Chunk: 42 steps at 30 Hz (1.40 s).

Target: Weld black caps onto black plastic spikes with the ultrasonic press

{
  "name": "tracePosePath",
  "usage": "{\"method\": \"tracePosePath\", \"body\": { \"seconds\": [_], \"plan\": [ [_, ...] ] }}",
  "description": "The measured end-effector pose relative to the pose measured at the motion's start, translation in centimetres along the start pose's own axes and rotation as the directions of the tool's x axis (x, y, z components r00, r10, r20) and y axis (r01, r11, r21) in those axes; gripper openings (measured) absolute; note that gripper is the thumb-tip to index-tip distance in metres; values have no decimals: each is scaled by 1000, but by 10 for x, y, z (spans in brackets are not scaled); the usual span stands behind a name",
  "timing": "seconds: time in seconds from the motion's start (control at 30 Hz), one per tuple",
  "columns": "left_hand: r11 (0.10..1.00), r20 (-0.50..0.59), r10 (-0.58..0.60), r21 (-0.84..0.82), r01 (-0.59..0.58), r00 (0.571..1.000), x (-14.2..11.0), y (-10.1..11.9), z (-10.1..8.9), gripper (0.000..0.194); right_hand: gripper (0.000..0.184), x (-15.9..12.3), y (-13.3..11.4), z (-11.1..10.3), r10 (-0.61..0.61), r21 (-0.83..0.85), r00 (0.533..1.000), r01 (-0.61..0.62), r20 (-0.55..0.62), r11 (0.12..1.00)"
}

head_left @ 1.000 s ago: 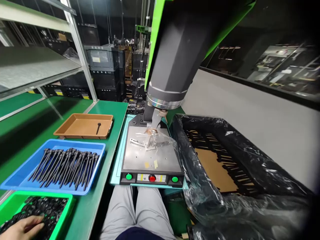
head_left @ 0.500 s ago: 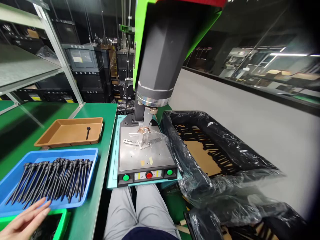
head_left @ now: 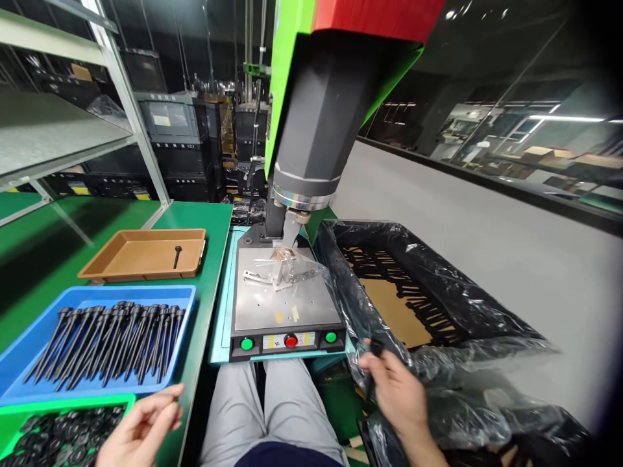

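My left hand (head_left: pixel 141 425) hovers over the bench's front edge, just right of a green bin (head_left: pixel 127 407) of small black round parts. Its fingers are curled in a loose pinch, and what they hold is hidden. My right hand (head_left: pixel 396 392) is closed on a thin black pin (head_left: pixel 376 349) at the near corner of a box lined with a black bag (head_left: pixel 370 311). A blue tray (head_left: pixel 34 334) in front of my left hand carries several long black pins (head_left: pixel 111 344).
A press machine with a grey head (head_left: pixel 311 130) stands over a metal plate (head_left: pixel 285 301), with green buttons (head_left: pixel 246 344) and a red button (head_left: pixel 291 340) along its front. A brown tray (head_left: pixel 131 256) holds one pin. Shelving stands at the left, and my knees are below the machine.
My left hand lifted out of the green bin and moved right to the bench edge, fingers curling. My right hand came into view holding a black pin by the lined box.
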<state>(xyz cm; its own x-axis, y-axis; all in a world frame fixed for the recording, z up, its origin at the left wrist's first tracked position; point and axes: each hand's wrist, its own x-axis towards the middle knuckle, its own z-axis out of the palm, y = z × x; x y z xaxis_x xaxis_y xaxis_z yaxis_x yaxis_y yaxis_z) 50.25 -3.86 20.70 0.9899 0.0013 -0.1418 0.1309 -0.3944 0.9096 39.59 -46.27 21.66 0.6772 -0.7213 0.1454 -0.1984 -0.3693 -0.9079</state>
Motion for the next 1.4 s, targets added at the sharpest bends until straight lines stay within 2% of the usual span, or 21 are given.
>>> {"method": "tracePosePath", "body": {
  "seconds": [0.07,0.17,0.23,0.3,0.47,0.6,0.8,0.87,1.03,1.1,1.17,1.23,1.3,1.4],
  "plan": [
    [978,31,-58,-197,63,998,0,15,26,27,43,-10,-17,45,-27,144,968,-9,248,990],
    [875,108,-114,-460,151,988,4,29,57,25,34,-29,-40,95,-148,267,840,3,523,964],
    [783,146,-130,-591,192,981,8,37,71,28,29,-41,-54,115,-226,297,764,47,604,954],
    [714,166,-119,-671,201,979,10,48,81,33,26,-49,-66,127,-282,311,717,95,637,945],
    [666,208,-26,-726,172,978,13,77,98,36,28,-54,-77,134,-296,328,654,77,696,941],
    [654,302,11,-723,221,953,14,83,108,31,28,-51,-78,130,-294,309,650,95,700,946],
    [628,333,66,-746,220,941,12,83,114,24,25,-48,-79,127,-340,333,666,144,664,932],
    [619,332,75,-755,216,940,12,85,114,23,26,-48,-75,129,-319,357,647,76,693,931],
    [619,332,67,-754,222,941,12,85,114,23,32,-49,-67,132,-225,389,571,-182,789,903],
    [641,320,78,-741,198,944,12,84,115,21,30,-49,-69,131,-235,390,591,-148,772,909],
    [670,305,102,-725,162,947,13,82,116,19,26,-49,-73,129,-281,387,644,-24,711,922],
    [692,288,128,-712,123,949,12,80,117,17,22,-48,-75,128,-313,376,676,57,667,925],
    [720,272,153,-689,82,950,12,78,118,18,23,-49,-75,128,-289,380,670,11,683,925],
    [783,272,174,-621,34,947,12,75,121,24,24,-49,-69,131,-217,421,646,-178,732,890]
  ]
}}
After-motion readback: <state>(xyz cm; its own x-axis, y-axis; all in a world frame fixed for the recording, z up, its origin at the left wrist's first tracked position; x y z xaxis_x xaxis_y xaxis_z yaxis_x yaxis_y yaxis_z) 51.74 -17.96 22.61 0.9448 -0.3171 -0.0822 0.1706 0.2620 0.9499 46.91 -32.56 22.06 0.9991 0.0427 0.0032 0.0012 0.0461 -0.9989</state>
